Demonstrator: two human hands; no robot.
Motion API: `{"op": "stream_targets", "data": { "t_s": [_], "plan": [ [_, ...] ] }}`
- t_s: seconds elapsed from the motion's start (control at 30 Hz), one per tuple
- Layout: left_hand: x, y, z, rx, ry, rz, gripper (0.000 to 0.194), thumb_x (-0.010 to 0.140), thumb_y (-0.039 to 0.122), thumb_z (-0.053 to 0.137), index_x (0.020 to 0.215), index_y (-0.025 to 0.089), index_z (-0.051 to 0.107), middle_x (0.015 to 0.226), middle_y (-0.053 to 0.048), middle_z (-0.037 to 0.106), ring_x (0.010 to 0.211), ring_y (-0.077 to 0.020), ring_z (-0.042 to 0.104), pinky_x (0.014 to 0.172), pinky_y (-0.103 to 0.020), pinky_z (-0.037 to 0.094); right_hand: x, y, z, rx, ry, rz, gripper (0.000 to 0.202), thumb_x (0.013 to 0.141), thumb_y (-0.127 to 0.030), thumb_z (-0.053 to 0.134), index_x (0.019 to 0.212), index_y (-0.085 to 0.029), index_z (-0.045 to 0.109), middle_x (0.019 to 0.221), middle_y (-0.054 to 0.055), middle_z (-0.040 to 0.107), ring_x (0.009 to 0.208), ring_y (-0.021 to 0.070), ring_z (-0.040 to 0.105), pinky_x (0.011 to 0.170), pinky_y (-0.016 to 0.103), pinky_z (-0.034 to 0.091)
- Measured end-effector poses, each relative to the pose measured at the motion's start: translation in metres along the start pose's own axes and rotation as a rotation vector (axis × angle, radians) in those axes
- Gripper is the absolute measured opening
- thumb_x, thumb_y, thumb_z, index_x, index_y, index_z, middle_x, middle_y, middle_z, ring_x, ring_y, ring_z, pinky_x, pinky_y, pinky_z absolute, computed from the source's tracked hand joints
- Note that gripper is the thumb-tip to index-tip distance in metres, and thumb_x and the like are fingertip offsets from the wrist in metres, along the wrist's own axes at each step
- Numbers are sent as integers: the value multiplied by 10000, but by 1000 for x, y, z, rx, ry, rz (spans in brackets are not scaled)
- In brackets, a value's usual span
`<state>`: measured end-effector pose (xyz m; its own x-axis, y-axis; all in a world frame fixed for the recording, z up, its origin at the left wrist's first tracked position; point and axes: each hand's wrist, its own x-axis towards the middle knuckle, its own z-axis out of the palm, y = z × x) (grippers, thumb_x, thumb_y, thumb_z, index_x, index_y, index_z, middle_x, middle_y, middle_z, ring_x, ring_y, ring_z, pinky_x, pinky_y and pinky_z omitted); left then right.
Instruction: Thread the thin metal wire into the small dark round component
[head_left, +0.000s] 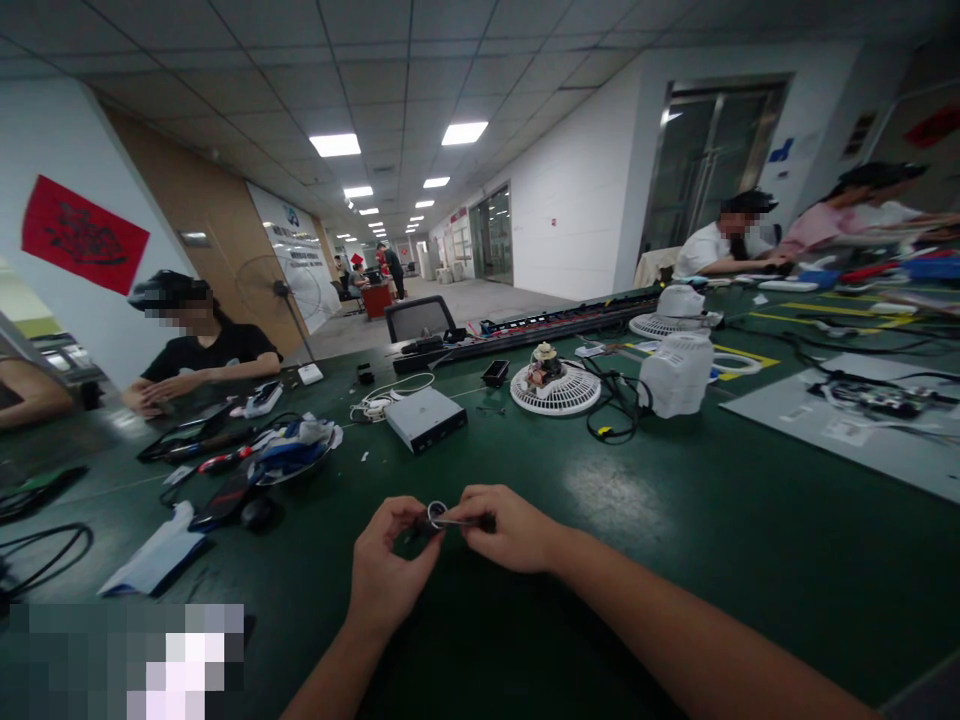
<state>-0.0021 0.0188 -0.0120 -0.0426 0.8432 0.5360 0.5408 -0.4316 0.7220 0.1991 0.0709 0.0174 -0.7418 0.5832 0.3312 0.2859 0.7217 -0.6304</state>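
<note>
The left hand (390,560) is holding a small dark part with a pale round rim (436,515) just above the green surface (300,550), its fingers closing around the part between thumb and forefinger. The right hand (510,525) is gripping a thin tool with a dark handle (486,522), fingers pinching the handle; the tool's slender tip is pointing toward the rim and reaching it or nearly so. Exact contact is not showing clearly, and the part's details are appearing blurred.

Beyond the hands, a silver-grey rectangular box with a dark front (426,418) is lying flat on the surface. A white coiled cable (379,402) is lying just beside its far left side. To the right, a round white slatted grille (555,395) is bearing an exposed copper-coloured motor (546,370), and a small black open box (495,373) is sitting near it. A black cord (621,415) is running between the grille and a white plastic housing (677,375). On the left, a folded pale-blue sheet (154,555) is lying near a blue and white bundle (296,447). Across the surface, a person in a black top (206,350) is sitting with forearms resting on it.
</note>
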Motion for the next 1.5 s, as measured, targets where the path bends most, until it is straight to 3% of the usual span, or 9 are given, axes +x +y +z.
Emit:
{"op": "stream_targets", "data": {
  "t_s": [0.23, 0.37, 0.53, 0.67, 0.77, 0.87, 0.97, 1.1, 1.5],
  "plan": [
    [2, -4, -2, 40, 17, 0, 232, 755, 194, 680, 958, 193, 567, 940, -40, 682, 869, -193, 693, 817, -361, 580, -3, -13, 1, -348, -9, 81, 483, 881, -211, 485, 1347, -328, 530, 1013, 38, 661, 838, 179, 613, 743, 277, 435],
    [1, -3, -1, 64, 71, -15, 264, 736, 204, 699, 964, 194, 566, 910, -32, 701, 841, -195, 706, 806, -357, 585, -2, -16, 5, -313, 4, 24, 485, 861, -201, 492, 1331, -306, 548, 954, 35, 685, 800, 176, 608, 736, 278, 430],
    [-1, 3, -1, 155, 45, 55, 241, 760, 226, 689, 980, 205, 592, 951, -30, 709, 866, -196, 705, 820, -360, 585, 2, -11, 9, 81, 30, 159, 367, 830, -156, 503, 1138, -236, 687, 753, -5, 642, 602, 113, 522, 584, 232, 390],
    [1, 7, -2, 239, 89, 75, 208, 781, 237, 669, 972, 212, 592, 924, -26, 705, 831, -195, 705, 797, -359, 588, 6, -11, 13, 564, -130, 338, 411, 850, -144, 487, 1239, -200, 610, 501, -87, 413, 402, 70, 326, 419, 194, 250],
    [3, 6, -3, 263, 103, 73, 216, 781, 239, 663, 980, 213, 583, 922, -30, 702, 829, -199, 705, 790, -358, 587, 6, -12, 13, 677, -173, 353, 457, 855, -162, 520, 1311, -195, 524, 498, -103, 374, 406, 74, 341, 424, 188, 274],
    [5, 2, -3, 274, 100, 49, 226, 777, 248, 663, 984, 212, 580, 907, -32, 702, 817, -206, 708, 770, -361, 589, 4, -11, 8, 533, -34, 348, 400, 900, -211, 494, 1298, -176, 469, 647, -54, 503, 515, 97, 450, 489, 210, 359],
    [7, -1, -5, 294, 103, 19, 228, 766, 252, 677, 972, 218, 584, 884, -21, 704, 796, -209, 712, 757, -372, 592, 1, -6, -2, 67, 128, 270, 236, 941, -205, 422, 1149, -155, 519, 838, 34, 608, 724, 150, 557, 665, 276, 433],
    [9, -5, -8, 286, 47, 0, 235, 756, 220, 681, 972, 222, 588, 886, -16, 706, 808, -212, 708, 771, -389, 590, -1, 3, -15, -349, 45, 204, 221, 954, -206, 422, 1077, -191, 605, 993, 67, 653, 921, 198, 591, 801, 316, 430],
    [7, -4, -7, 278, -143, 87, 220, 789, 178, 634, 1002, 224, 609, 959, -25, 682, 860, -199, 674, 787, -368, 579, -1, 7, -17, -498, 12, 134, 253, 939, -207, 479, 1073, -239, 691, 970, 55, 643, 929, 187, 569, 792, 293, 413]
  ]
}}
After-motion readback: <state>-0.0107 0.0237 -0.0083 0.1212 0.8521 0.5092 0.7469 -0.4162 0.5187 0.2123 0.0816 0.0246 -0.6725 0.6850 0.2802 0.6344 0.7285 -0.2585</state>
